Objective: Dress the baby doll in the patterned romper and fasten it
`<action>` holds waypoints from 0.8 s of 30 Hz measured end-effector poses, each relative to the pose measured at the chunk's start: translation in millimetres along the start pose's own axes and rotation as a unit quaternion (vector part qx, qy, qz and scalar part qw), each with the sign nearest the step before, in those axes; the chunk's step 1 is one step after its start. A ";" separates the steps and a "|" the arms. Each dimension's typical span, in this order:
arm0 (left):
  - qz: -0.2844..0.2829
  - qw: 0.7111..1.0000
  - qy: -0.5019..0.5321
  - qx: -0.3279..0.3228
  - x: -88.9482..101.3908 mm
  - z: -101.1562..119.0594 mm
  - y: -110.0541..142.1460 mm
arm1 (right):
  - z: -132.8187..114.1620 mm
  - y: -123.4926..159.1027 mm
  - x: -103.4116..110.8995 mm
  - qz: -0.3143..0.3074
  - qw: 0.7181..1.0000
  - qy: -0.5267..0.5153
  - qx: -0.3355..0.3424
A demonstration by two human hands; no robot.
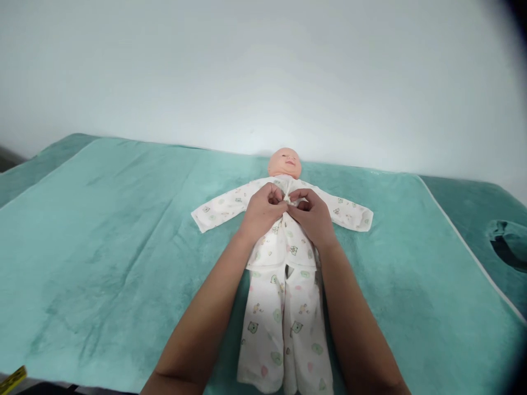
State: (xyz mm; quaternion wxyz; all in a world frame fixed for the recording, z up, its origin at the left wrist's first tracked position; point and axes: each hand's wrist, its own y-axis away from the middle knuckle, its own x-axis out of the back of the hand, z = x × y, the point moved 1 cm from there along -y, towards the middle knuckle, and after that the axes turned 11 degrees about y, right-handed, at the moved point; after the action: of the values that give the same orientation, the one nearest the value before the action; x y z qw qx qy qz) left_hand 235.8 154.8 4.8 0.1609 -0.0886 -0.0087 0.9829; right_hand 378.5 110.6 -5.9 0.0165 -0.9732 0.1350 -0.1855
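A baby doll lies on its back, head toward the wall. It wears a white printed baby shirt with both sleeves spread wide, and matching white trousers below. Over the chest, my left hand pinches the front edge of the shirt between thumb and fingers. Close against it, my right hand pinches the shirt's other front edge. The two thumbs nearly meet at the middle of the chest. Whatever fastening lies between the fingertips is too small and covered to make out.
Under the doll a light green cloth is spread over a darker green padded bed. A round opening shows at the right. Behind stands a white wall. A yellow strip pokes in at the lower left.
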 end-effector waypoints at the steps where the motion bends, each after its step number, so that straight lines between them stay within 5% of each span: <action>1: 0.001 1.000 0.017 0.003 -0.1 -0.4 -0.5 | 0.4 -0.4 0.3 0.004 1.000 -0.007 -0.001; 7: -0.009 0.995 0.095 0.013 1.3 -1.2 -2.9 | 5.3 -1.7 0.9 -0.009 0.999 -0.047 -0.026; 24: -0.023 0.999 0.016 0.025 4.3 1.7 -1.2 | 9.5 -3.4 -0.3 0.007 0.994 -0.099 -0.053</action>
State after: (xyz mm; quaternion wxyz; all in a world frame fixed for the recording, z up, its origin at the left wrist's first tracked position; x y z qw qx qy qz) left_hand 231.9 157.3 5.8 0.1853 -0.1002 0.0167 0.9774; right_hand 382.6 113.7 -14.6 -0.0210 -0.9854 0.1488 -0.0806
